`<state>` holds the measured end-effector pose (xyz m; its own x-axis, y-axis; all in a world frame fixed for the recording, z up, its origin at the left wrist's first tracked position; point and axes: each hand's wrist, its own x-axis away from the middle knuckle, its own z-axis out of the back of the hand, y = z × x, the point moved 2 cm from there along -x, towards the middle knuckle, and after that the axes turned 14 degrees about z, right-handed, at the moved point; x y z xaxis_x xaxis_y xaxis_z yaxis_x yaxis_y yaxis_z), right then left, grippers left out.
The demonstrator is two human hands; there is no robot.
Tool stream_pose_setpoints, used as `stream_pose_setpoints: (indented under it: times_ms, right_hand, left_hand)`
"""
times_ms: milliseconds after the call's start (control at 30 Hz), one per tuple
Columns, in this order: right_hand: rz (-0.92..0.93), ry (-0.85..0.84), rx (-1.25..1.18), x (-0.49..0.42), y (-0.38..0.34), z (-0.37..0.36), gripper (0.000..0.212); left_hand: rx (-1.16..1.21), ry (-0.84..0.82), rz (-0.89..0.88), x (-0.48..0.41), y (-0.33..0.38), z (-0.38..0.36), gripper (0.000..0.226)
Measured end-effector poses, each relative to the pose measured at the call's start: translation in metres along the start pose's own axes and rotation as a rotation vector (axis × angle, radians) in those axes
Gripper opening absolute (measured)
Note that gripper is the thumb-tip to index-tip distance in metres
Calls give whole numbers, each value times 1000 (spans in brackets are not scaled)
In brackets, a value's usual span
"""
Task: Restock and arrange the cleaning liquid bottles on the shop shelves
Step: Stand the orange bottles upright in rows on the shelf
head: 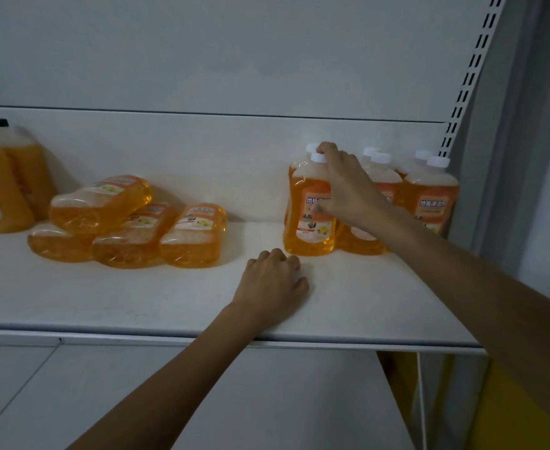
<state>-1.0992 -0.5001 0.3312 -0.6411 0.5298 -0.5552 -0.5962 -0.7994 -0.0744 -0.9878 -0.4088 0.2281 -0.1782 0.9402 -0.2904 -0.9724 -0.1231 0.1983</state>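
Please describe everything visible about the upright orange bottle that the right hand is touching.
The front upright bottle looks like clear plastic filled with orange liquid, with a white screw cap and an orange-and-white label bearing Chinese characters and a yellow picture. It stands upright on the white shelf, at the left end of the standing group, directly in front of another similar bottle. The right hand is on its cap and shoulder, partly covering the label. The left hand rests on the shelf just before it, not touching.

Orange liquid bottles (pixel 311 219) with white caps (pixel 438 162), orange-and-white labels (pixel 432 209) with blue lettering and yellow flower print, white shelf (pixel 169 297), pale grey back panel (pixel 202 53), black-slotted white upright (pixel 471 69)
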Motion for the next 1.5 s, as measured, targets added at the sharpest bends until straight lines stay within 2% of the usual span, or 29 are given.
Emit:
stream_pose_setpoints:
  times_ms: [200, 333, 500, 633, 733, 800, 867, 933, 1000, 1067, 1267, 1400, 1500]
  right_hand:
    - [-30, -9, 159, -11, 2, -9, 89]
    - [-48, -15, 161, -12, 2, -9, 90]
    - [-114, -49, 64, -20, -6, -4, 88]
    - [-15, 133, -106, -39, -38, -5, 75]
    - [56, 244, -123, -57, -66, -20, 63]
    - [50, 197, -176, -70, -76, -38, 56]
    - [-57, 70, -335, -82, -82, -62, 54]
    - [-223, -106, -498, -90, -85, -92, 61]
    - [-299, -277, -537, -91, -86, -122, 72]
    - [-292, -367, -542, -89, -87, -145, 75]
    - [-278, -338, -618, -100, -80, -153, 50]
    - [-316, -272, -820, -96, -80, -146, 46]
    - [-306, -163, -853, -93, -82, -138, 47]
  left_hand:
    - [-8, -27, 17, 1, 0, 2, 39]
    - [16, -32, 21, 0, -1, 2, 39]
    - [268, -121, 6, 0, -21, 17, 29]
    - [302, 107, 11, -3, -63, 47, 26]
    - [248, 312, 10, -8, -96, 72, 26]
    - [163, 346, 40, -10, -117, 80, 32]
    - [12, 212, 143, -13, -136, 78, 58]
    - [-198, 65, 200, -14, -150, 69, 86]
    - [-308, 41, 167, -14, -154, 62, 91]
    - [-323, 57, 129, -16, -155, 60, 88]
    - [-326, 66, 126, -17, -157, 60, 95]
    - [-180, 103, 145, -18, -157, 62, 89]
    - [-57, 97, 137, -17, -157, 64, 90]
